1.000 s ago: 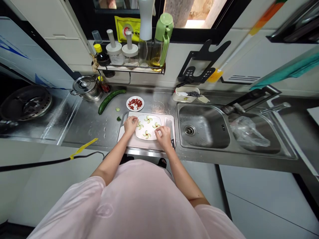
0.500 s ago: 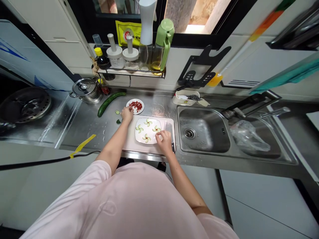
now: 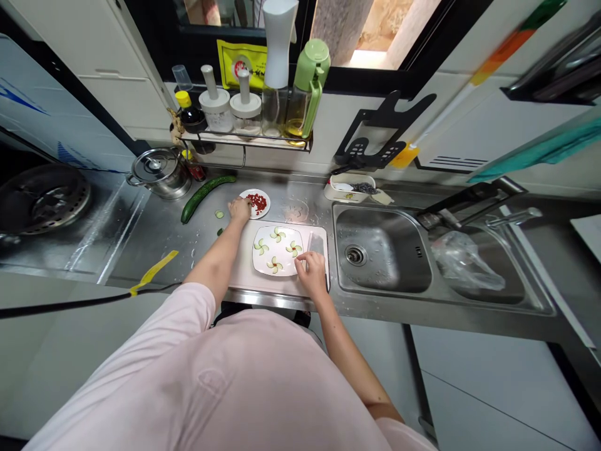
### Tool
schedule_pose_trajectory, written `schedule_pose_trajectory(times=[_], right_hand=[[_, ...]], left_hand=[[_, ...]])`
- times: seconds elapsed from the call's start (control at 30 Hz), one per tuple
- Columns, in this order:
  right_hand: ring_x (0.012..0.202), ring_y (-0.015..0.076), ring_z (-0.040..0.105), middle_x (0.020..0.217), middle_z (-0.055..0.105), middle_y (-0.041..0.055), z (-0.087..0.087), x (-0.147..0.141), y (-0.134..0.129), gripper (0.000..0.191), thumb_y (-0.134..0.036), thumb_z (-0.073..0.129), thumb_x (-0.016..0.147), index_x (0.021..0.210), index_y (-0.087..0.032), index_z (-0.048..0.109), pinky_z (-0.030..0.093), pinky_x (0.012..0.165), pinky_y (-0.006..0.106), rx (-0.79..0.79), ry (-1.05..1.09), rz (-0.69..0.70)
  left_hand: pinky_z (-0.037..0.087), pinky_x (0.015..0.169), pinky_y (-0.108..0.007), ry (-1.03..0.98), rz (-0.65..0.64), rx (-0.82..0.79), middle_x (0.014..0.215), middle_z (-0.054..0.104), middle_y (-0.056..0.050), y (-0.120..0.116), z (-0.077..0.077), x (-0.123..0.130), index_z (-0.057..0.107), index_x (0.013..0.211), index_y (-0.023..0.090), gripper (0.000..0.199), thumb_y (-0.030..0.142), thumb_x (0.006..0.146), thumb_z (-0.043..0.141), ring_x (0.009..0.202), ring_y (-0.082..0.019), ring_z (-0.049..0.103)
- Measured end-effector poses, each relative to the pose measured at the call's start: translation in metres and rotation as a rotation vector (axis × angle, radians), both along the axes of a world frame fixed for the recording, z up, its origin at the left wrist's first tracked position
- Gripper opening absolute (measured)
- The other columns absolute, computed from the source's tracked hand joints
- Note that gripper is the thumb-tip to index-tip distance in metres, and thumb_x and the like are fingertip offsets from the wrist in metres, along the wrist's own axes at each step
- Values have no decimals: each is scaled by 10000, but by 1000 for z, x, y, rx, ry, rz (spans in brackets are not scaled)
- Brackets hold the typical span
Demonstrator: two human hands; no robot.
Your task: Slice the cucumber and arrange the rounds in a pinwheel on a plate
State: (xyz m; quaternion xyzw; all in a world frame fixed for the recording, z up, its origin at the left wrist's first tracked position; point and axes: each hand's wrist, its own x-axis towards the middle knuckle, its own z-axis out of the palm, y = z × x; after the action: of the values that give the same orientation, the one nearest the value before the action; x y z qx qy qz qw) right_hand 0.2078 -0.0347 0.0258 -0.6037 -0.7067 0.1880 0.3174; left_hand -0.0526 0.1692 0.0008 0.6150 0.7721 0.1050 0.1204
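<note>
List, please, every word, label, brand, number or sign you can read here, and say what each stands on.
No text is legible.
Shiny yellow rectangular packet: red emblem and dark lettering, too small and blurred to read.
Large white panel at far left: blue printed marks, no readable words.
Pale rectangular box: small yellowish mark, too small.
Pink fabric shirt: faint chest mark, unreadable.

- White on the small plate [image 3: 267, 209] at the left hand [image 3: 239, 210], deep red on its chopped pieces [image 3: 258, 202].
- White on the larger plate [image 3: 277, 250] beside the right hand [image 3: 312, 269], patterned with four green-edged pinwheels [image 3: 261, 247], red-centred.
- Dark green on the cucumber [image 3: 206, 195], left of the left hand.
- Pale pink on the cutting board [image 3: 244, 279] beneath the right hand.
</note>
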Motion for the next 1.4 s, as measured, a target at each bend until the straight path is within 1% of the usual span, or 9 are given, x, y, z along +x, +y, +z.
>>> schedule_pose_trajectory(times=[0.23,0.33,0.57,0.77,0.93,1.17,1.3,1.4], right_hand=[[946,220,468,891,580,54,-1,4,-2,148,-279,467,880,834,-220,594,343,882,368,-8,22,-6],[923,217,471,876,576,49,-2,6,-3,141,-279,476,876,819,-222,591,352,869,367,7,31,-18],[903,215,480,857,570,43,-8,8,-4,119,-271,493,865,809,-224,588,359,857,372,28,37,-22],[918,221,476,872,571,48,-8,8,-6,122,-274,489,870,823,-226,591,360,855,374,19,34,-21],[916,219,474,869,572,48,-6,6,-7,122,-267,488,867,815,-222,589,360,858,374,10,27,-16],[918,222,472,867,570,50,-5,7,-9,129,-273,485,867,808,-225,589,364,855,377,9,39,-21],[925,224,472,873,572,50,-7,8,-10,130,-281,489,867,809,-226,590,363,866,381,13,38,-26],[931,225,470,880,572,51,-8,7,-10,135,-286,488,870,804,-227,591,365,868,381,13,42,-23]], left_hand=[[279,912,-433,14,-47,0,1104,561,-132,8,-7,2,659,1024,230,268,262,844,463,1069,-287,480],[282,913,-427,44,-58,-27,1108,561,-136,9,-9,3,648,1020,212,265,260,853,448,1077,-283,476],[300,890,-394,137,-68,-74,1117,570,-133,9,-4,6,634,1032,205,284,241,868,405,1056,-260,480],[291,888,-408,104,-94,-49,1081,574,-140,6,-4,4,645,992,192,283,201,873,389,1052,-261,485],[284,904,-421,115,-57,-51,1090,570,-150,6,-5,3,638,984,169,276,202,872,388,1065,-267,477],[300,908,-422,108,-51,-40,1103,561,-178,7,-12,2,620,1017,138,274,210,870,401,1076,-278,484],[324,874,-419,55,17,13,1093,564,-171,3,-13,1,619,970,145,243,199,871,404,1055,-292,506],[340,851,-412,-32,80,64,1059,578,-153,-3,-11,0,612,920,166,214,239,880,414,1014,-287,528]])
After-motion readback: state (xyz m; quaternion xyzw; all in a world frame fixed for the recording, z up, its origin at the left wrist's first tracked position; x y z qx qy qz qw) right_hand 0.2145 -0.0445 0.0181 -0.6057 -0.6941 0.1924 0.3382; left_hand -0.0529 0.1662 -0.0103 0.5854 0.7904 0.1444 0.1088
